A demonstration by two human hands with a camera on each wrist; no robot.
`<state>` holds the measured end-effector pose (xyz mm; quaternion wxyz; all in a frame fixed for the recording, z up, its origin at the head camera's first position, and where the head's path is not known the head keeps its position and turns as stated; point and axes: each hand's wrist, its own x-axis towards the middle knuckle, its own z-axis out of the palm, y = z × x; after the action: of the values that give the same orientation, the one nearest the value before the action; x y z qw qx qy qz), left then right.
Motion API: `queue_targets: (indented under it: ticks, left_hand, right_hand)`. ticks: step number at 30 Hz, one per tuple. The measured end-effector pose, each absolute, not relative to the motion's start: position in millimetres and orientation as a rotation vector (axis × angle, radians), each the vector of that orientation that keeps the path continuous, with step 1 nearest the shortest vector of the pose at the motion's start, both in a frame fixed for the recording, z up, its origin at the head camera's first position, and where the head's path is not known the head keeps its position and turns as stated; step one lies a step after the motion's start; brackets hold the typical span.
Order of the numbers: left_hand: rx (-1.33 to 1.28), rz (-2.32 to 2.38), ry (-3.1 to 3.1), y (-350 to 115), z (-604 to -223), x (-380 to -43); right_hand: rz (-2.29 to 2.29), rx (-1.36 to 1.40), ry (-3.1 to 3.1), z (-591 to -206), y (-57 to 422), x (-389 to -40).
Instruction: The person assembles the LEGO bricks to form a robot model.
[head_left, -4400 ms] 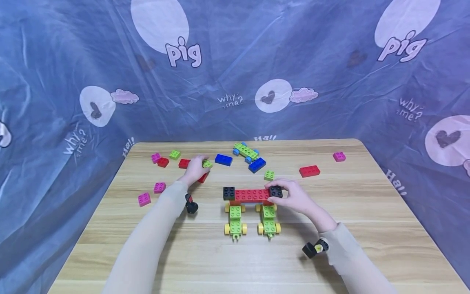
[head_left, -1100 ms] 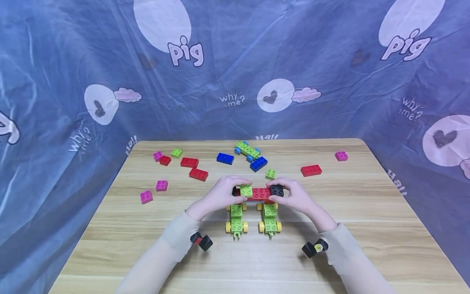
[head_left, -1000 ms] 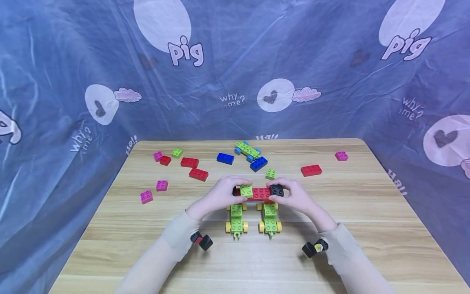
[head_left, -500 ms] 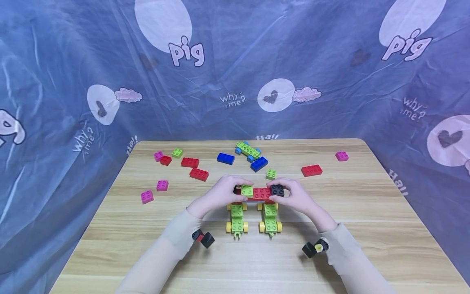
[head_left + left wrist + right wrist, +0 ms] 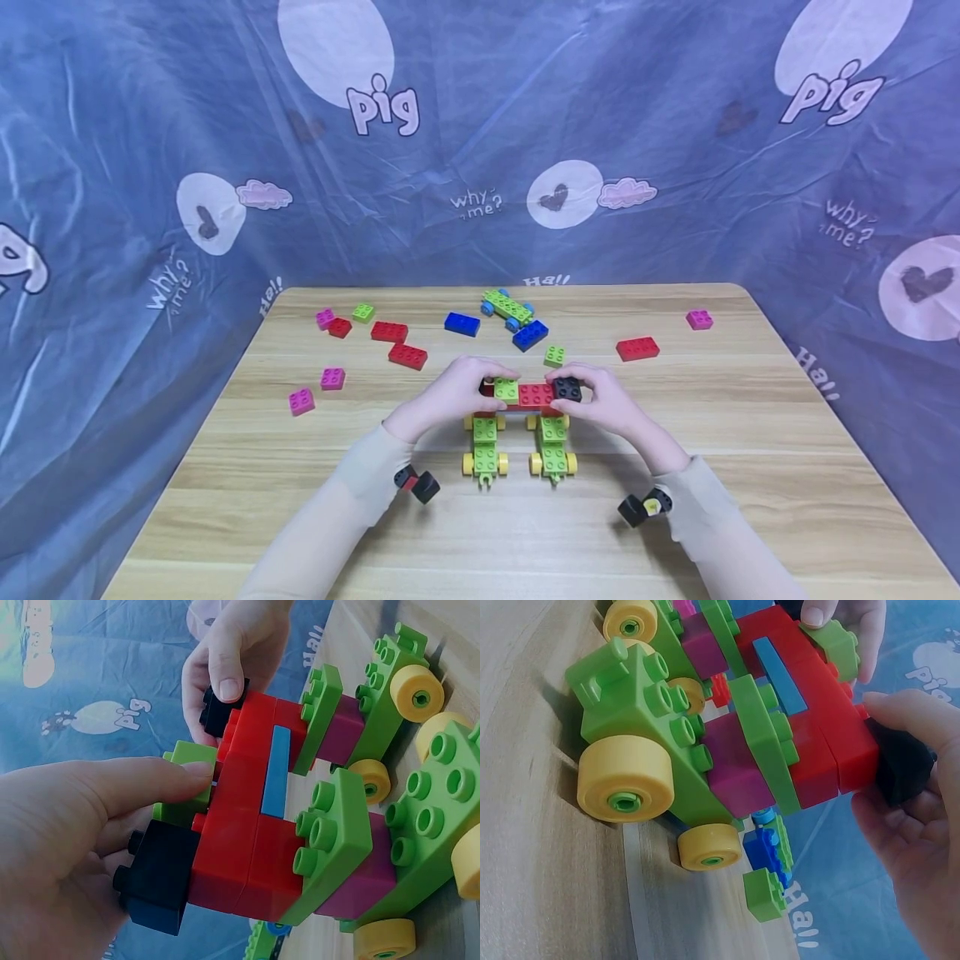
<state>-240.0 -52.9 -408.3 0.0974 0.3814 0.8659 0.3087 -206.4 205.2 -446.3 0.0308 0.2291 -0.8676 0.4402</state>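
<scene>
In the head view my left hand (image 5: 459,392) pinches a light green 2x2 toy brick (image 5: 506,390) against the top of a red brick beam (image 5: 536,395). The green brick sits just inboard of a black brick (image 5: 161,874), mostly hidden by the hand in the head view. At the beam's other end my right hand (image 5: 602,404) grips a second black brick (image 5: 567,388) between thumb and fingers. Two green wheeled bases (image 5: 485,458) with yellow wheels carry the beam. Purple bricks (image 5: 361,874), green bricks and a thin blue piece (image 5: 277,772) show beneath the beam.
Pink bricks (image 5: 302,402) and red bricks (image 5: 408,357) lie at the left of the table. Behind the build are blue bricks (image 5: 462,324), a green car base with blue wheels (image 5: 507,308) and a small green brick (image 5: 554,357). Farther right lies a red brick (image 5: 637,348).
Since the oldest frame, my left hand has brought the green brick from the back left onto the red beam. My right hand stays at the black brick. Over the last second both hands hold almost still.
</scene>
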Motion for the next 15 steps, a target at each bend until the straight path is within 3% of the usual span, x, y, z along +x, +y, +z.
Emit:
queue_targets:
  ticks: [15]
  left_hand:
    - [1.140, 0.837, 2.565, -50.2, -404.7, -242.2]
  right_hand:
    - [1.357, 0.710, -2.678, -447.4, 205.4, -207.4]
